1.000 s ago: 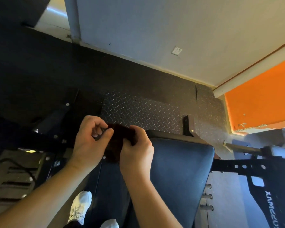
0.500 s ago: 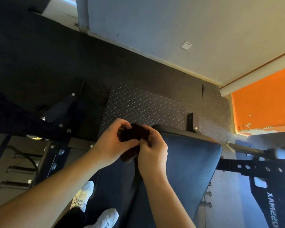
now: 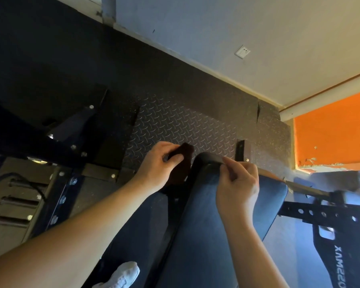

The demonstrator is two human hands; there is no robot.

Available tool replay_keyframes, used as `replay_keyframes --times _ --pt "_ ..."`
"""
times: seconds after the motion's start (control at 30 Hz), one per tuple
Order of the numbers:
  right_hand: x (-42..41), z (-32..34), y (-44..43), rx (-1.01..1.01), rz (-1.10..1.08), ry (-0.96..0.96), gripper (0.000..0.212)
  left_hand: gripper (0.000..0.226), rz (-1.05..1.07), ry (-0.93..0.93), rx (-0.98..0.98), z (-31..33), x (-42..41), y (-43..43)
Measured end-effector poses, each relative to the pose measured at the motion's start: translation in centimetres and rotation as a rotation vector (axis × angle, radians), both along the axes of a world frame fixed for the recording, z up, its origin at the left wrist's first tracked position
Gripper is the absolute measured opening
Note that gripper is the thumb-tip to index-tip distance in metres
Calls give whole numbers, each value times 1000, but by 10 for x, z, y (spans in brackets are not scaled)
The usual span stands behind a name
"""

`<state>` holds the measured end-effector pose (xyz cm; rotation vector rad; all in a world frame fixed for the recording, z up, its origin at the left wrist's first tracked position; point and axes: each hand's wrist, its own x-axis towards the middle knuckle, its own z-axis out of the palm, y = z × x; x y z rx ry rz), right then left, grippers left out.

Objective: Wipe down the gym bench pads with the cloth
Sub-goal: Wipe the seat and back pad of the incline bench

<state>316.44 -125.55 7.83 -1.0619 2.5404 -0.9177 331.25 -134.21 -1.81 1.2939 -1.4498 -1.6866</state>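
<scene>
A dark brown cloth [image 3: 182, 161] is bunched in my left hand [image 3: 160, 169], which grips it with thumb and curled fingers just past the far left corner of the bench. The dark padded bench pad [image 3: 206, 235] runs from the bottom of the view up to its rounded far end. A second dark pad [image 3: 141, 225] lies to its left across a narrow gap. My right hand [image 3: 237, 190] hovers over the pad's far end, its fingers loosely curled and holding nothing, a short way right of the cloth.
A black rack frame [image 3: 67, 138] with bolts and metal pegs [image 3: 19, 201] stands at the left. Diamond-plate flooring [image 3: 175, 125] lies beyond the bench. A perforated black beam [image 3: 320, 213] juts out at the right. A white shoe [image 3: 123, 275] is at the bottom.
My right hand has let go of the cloth and moved right over the pad's end. The left hand keeps the cloth. The view has shifted closer to the bench.
</scene>
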Motion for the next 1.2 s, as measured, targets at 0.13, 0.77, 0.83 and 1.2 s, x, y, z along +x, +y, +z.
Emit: replay_keyframes --times 0.13,0.77,0.83,1.2 --pt "3 -9 6 1 43 51 28 26 -48 95 58 -3 -18 9" --pt "39 -21 104 -137 65 -74 38 25 98 -162 -137 -13 0 121" --pt "41 -22 101 -135 51 -76 38 27 120 -118 -85 -6 -7 106" --pt "41 -22 95 -172 -2 -111 35 23 174 -48 -143 -4 -20 86"
